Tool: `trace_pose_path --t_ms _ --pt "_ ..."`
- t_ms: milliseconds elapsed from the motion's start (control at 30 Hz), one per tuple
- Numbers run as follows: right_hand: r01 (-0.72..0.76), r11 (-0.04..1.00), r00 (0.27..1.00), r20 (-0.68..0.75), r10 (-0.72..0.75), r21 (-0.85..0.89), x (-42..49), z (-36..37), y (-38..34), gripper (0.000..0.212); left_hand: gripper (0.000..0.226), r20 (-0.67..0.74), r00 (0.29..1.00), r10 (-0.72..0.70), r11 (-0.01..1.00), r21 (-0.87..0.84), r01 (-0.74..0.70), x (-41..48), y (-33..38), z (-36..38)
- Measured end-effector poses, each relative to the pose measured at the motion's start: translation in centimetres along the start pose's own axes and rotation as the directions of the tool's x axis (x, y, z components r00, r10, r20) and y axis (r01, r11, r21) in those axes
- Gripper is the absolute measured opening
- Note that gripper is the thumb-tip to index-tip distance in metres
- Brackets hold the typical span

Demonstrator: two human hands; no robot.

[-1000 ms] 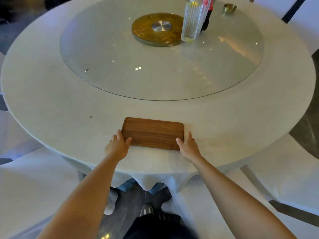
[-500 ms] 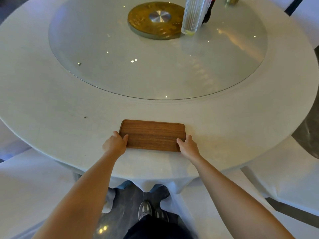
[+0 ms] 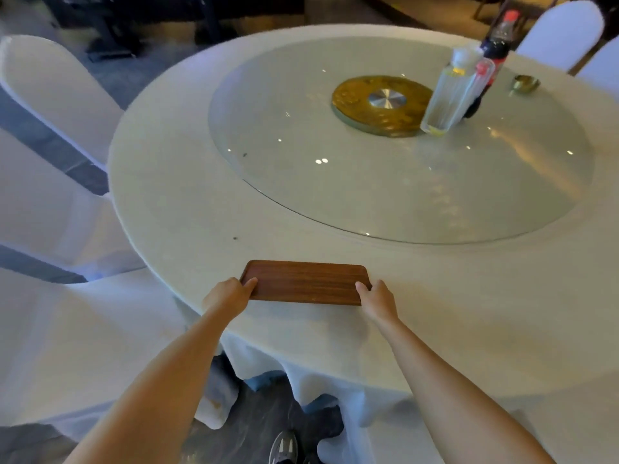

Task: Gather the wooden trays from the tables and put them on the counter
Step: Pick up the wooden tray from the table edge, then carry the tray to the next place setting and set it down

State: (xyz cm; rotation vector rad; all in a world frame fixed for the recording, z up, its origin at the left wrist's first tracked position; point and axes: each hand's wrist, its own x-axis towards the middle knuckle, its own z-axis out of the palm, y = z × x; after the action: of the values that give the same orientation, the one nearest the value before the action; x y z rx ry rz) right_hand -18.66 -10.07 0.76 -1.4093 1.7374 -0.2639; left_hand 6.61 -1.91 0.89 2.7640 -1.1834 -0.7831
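A brown rectangular wooden tray (image 3: 306, 281) lies near the front edge of a round table with a white cloth (image 3: 174, 182). My left hand (image 3: 227, 296) grips the tray's left short end, thumb on top of the rim. My right hand (image 3: 378, 299) grips the right short end the same way. The tray looks flat or barely raised; I cannot tell whether it is off the cloth.
A glass turntable (image 3: 335, 182) with a gold hub (image 3: 382, 103) fills the table's middle. A clear bottle (image 3: 449, 95), a dark bottle with a red cap (image 3: 497, 45) and a small gold dish (image 3: 526, 84) stand at the far right. White-covered chairs (image 3: 57, 92) stand left, more at the back right.
Both hands have closed from resting at the tray's ends to gripping them. The view has swung up and left, so chairs and floor beyond the table now show.
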Motion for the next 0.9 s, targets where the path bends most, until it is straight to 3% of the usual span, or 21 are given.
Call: trace_pose_path --t_ms 167,400,667,900 --pt "0.201 0.98 0.979 0.028 -0.2 -0.008 -1.6 2.9 -6.6 0.038 0.054 -0.087 0.987 -0.136 0.973 -0.201 0.117 -2.0 -5.7 -4.4" --pt "0.474 0.881 0.876 0.104 -0.472 0.003 -7.7 8.8 -15.8 0.038 0.046 -0.214 0.925 -0.314 0.826 -0.542 0.155 -6.3 -15.5 -10.4" --pt "0.675 0.734 0.695 0.265 -0.668 0.08 -19.4 20.8 -23.4 0.038 0.05 -0.35 0.773 -0.53 0.801 -0.505 0.321 -15.7 -32.0 -14.8" --pt "0.749 0.635 0.522 0.422 -0.741 0.187 -33.9 35.2 -26.8 0.036 0.049 -0.373 0.59 -0.716 0.665 -0.623 0.413 -24.9 -49.9 -16.1"
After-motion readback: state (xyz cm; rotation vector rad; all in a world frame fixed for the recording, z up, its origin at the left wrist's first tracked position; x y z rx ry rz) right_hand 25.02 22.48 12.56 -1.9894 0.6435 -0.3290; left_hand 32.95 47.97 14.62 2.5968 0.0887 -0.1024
